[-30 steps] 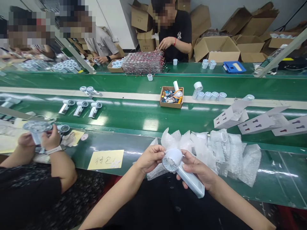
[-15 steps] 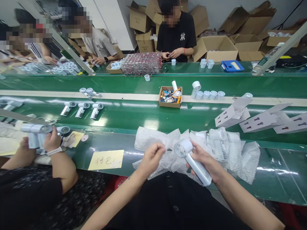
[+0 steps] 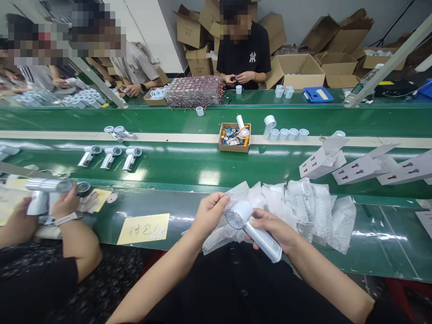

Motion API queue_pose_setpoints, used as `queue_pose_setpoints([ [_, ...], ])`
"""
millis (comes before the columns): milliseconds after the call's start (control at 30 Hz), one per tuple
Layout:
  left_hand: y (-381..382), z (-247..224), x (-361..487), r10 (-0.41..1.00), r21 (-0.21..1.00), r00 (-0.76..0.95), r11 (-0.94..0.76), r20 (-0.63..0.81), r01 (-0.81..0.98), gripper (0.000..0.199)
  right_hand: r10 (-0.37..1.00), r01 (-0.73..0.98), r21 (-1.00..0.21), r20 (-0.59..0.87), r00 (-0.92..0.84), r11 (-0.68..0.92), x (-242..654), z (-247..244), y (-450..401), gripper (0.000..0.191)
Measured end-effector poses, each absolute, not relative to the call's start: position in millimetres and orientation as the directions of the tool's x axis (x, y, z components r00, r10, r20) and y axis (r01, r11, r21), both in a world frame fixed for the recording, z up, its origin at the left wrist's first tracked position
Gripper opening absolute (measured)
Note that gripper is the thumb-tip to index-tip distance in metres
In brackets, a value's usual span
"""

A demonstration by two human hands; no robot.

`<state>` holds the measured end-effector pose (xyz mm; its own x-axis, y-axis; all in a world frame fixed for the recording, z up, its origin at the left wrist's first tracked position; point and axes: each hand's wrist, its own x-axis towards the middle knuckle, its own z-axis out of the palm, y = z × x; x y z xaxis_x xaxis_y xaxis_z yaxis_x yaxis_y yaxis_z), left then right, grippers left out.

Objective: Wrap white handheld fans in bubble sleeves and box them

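A pale-blue handheld fan point(image 3: 265, 243) with a round grilled head is tilted in front of my body. My right hand point(image 3: 275, 227) is wrapped round its handle just below the head. To the left of the head, my left hand point(image 3: 211, 211) is closed in a pinch on a clear bubble-wrap bag point(image 3: 216, 238), its fingertips close to the grille. Part of the bag lies behind and under the fan. More bubble-wrap bags point(image 3: 312, 209), some filled, lie in a row at the right of my hands.
White printed boxes point(image 3: 322, 159) stand open at the right. A small carton of tools point(image 3: 234, 138) sits on the green belt, with several fans point(image 3: 131, 158) to its left. A yellow handwritten note point(image 3: 143, 228) lies left of me. A co-worker's hands point(image 3: 65, 202) hold fans at far left.
The fan has moved left and its head has come close to my left hand. The bubble-wrap bag that lay spread at the left has been drawn in beneath the fan.
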<state>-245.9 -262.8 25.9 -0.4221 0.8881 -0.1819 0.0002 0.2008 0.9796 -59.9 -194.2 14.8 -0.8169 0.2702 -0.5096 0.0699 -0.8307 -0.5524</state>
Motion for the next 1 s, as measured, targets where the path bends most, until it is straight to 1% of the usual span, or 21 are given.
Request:
queue_pose_setpoints([
  [33,-265,27,-247,0.904,0.982,-0.415,0.157,-0.099,0.109,0.022,0.283,0.078,-0.553,-0.536,-0.796,-0.830,-60,15,-196,0.039],
  [100,-271,30,-246,0.939,0.939,-0.330,0.027,0.093,0.342,0.016,0.308,0.078,-0.566,-0.553,-0.774,-0.821,-60,17,-200,0.039],
  [200,-281,33,-239,0.938,0.761,-0.070,-0.231,0.340,0.606,0.014,0.371,0.024,-0.583,-0.547,-0.750,-0.812,-62,22,-204,0.041],
  [267,-286,32,-235,0.906,0.626,0.176,-0.396,0.384,0.671,0.016,0.448,-0.060,-0.579,-0.558,-0.699,-0.813,-65,27,-205,0.042],
  [300,-288,30,-235,0.888,0.577,0.270,-0.450,0.373,0.681,0.017,0.488,-0.102,-0.575,-0.571,-0.660,-0.812,-66,30,-205,0.043],
  [333,-289,27,-235,0.877,0.541,0.318,-0.475,0.361,0.694,0.019,0.520,-0.139,-0.570,-0.589,-0.618,-0.810,-68,32,-205,0.042],
  [367,-288,23,-235,0.880,0.512,0.314,-0.466,0.357,0.722,0.021,0.540,-0.162,-0.562,-0.612,-0.578,-0.811,-69,34,-205,0.042],
  [400,-287,19,-236,0.892,0.486,0.264,-0.426,0.367,0.763,0.022,0.545,-0.171,-0.551,-0.639,-0.542,-0.817,-71,36,-205,0.040],
  [467,-283,15,-237,0.903,0.451,0.113,-0.312,0.415,0.836,0.024,0.531,-0.159,-0.528,-0.688,-0.494,-0.834,-72,36,-208,0.035],
  [533,-282,18,-233,0.908,0.487,0.004,-0.228,0.419,0.843,0.025,0.548,-0.110,-0.563,-0.710,-0.443,-0.819,-69,34,-211,0.028],
  [567,-283,22,-230,0.926,0.539,-0.023,-0.200,0.377,0.818,0.024,0.582,-0.043,-0.624,-0.698,-0.418,-0.780,-64,34,-212,0.026],
  [600,-285,28,-228,0.949,0.604,-0.034,-0.172,0.315,0.778,0.022,0.636,0.062,-0.713,-0.657,-0.405,-0.698,-57,34,-213,0.026],
  [633,-287,35,-225,0.969,0.667,-0.040,-0.137,0.243,0.732,0.018,0.696,0.192,-0.805,-0.584,-0.417,-0.561,-49,36,-213,0.027],
  [667,-290,41,-223,0.982,0.718,-0.045,-0.101,0.181,0.689,0.015,0.737,0.319,-0.869,-0.492,-0.463,-0.379,-39,40,-212,0.028],
  [700,-291,46,-222,0.989,0.752,-0.053,-0.072,0.140,0.655,0.013,0.742,0.415,-0.890,-0.405,-0.534,-0.187,-28,45,-211,0.028],
  [733,-291,50,-221,0.990,0.770,-0.058,-0.060,0.125,0.635,0.014,0.717,0.467,-0.884,-0.342,-0.607,-0.026,-17,52,-209,0.028],
  [767,-291,53,-220,0.990,0.776,-0.058,-0.067,0.132,0.627,0.014,0.681,0.483,-0.872,-0.307,-0.664,0.078,-7,60,-207,0.026],
  [800,-289,54,-219,0.988,0.773,-0.043,-0.087,0.147,0.629,0.016,0.646,0.483,-0.867,-0.300,-0.702,0.121,2,68,-205,0.025],
  [867,-284,55,-216,0.986,0.748,0.040,-0.151,0.164,0.647,0.024,0.555,0.466,-0.878,-0.335,-0.761,0.110,14,81,-202,0.023],
  [933,-278,58,-212,0.976,0.737,0.171,-0.214,0.135,0.641,0.030,0.471,0.447,-0.892,-0.365,-0.803,0.071,23,88,-200,0.022],
  [1000,-275,66,-209,0.951,0.782,0.302,-0.240,0.070,0.575,0.028,0.428,0.428,-0.903,-0.397,-0.812,-0.025,30,90,-199,0.023],
])
